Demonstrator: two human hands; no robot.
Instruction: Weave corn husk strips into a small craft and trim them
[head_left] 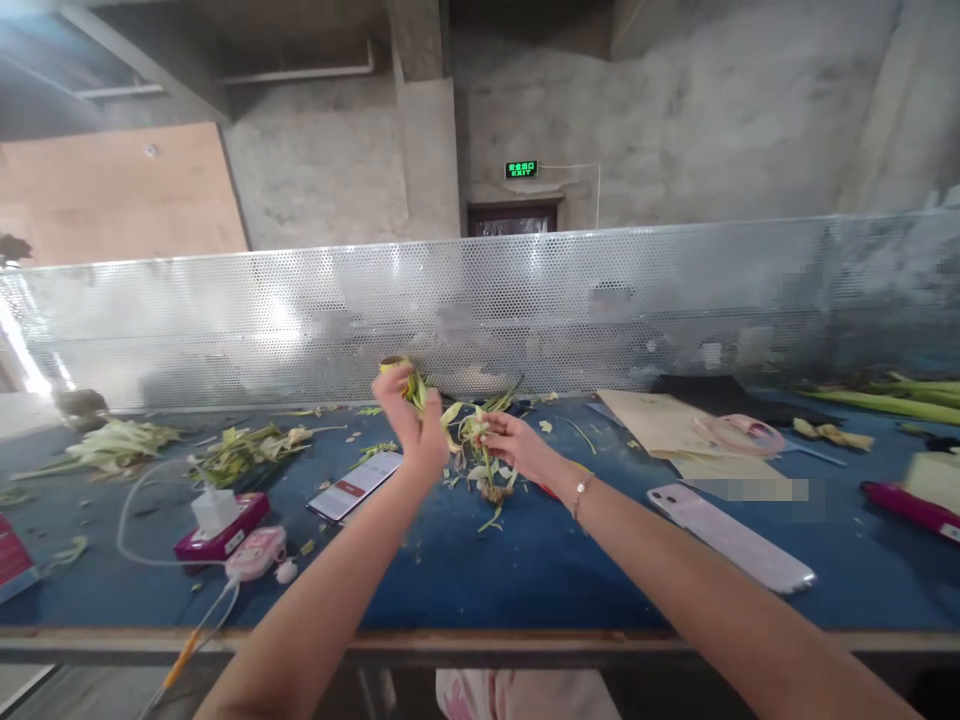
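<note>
blue table (555,580), head view: the right hand (516,440) pinches a leafy plant (493,490), located between the back and front edges. the left hand (412,425) is raised, thumb and fingers apart around a green leaf (418,390); whether it grips cannot be told. a pink phone (731,535) lies toward the right edge.

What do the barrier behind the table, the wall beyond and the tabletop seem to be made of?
Barrier: probably sheet metal, shiny grey, dotted with small holes.
Wall: likely bare concrete, matt, grey and blotchy.
Tabletop: dull blue covering, perhaps cloth or rubber; its even look leaves this open.
</note>
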